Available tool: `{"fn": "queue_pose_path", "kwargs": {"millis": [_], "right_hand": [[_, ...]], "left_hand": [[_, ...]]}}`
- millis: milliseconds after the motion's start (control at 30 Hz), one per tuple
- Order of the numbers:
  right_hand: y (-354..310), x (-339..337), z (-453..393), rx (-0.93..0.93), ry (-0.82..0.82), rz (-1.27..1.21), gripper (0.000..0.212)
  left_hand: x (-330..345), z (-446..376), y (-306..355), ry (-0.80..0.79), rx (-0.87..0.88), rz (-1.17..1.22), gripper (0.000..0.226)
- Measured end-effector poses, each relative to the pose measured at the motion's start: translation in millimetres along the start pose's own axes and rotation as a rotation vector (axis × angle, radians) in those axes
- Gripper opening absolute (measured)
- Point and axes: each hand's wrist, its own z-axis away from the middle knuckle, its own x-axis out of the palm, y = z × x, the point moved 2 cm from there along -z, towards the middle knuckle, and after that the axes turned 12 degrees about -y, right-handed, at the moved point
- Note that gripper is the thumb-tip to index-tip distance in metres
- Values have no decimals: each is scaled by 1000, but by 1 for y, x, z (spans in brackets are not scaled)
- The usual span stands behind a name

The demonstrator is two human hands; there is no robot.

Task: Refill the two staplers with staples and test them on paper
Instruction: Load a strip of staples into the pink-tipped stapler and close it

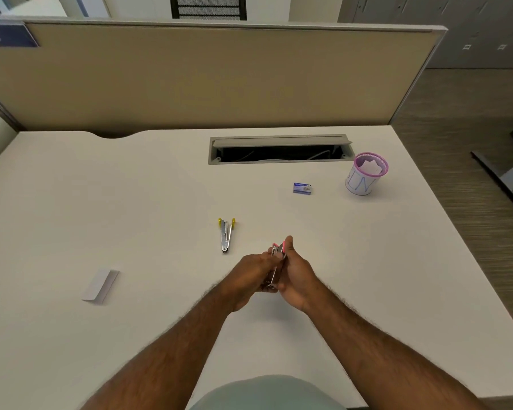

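Note:
Both hands meet over the middle of the white desk (160, 184) around a small pink stapler (277, 253). My right hand (296, 273) wraps its right side, thumb up beside the pink end. My left hand (251, 276) grips it from the left, lower down; the stapler's metal body shows between the palms, the rest is hidden. A yellow stapler (226, 234) lies hinged open on the desk to the left of my hands. A small blue staple box (302, 188) lies farther back on the right. A folded white paper (100, 285) rests at the left.
A pink mesh cup (366, 174) holding paper scraps stands at the back right, near the desk's right edge. An open grey cable tray (279, 149) is set into the desk's far side. A beige partition (208, 75) rises behind the desk.

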Motion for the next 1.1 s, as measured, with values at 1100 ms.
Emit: {"fn": "queue_pose_path", "kwargs": {"millis": [1100], "right_hand": [[-5,-7,-13,-63,-9,-1,45]], "left_hand": [[-14,0,10,272,18,-419,37]]}}
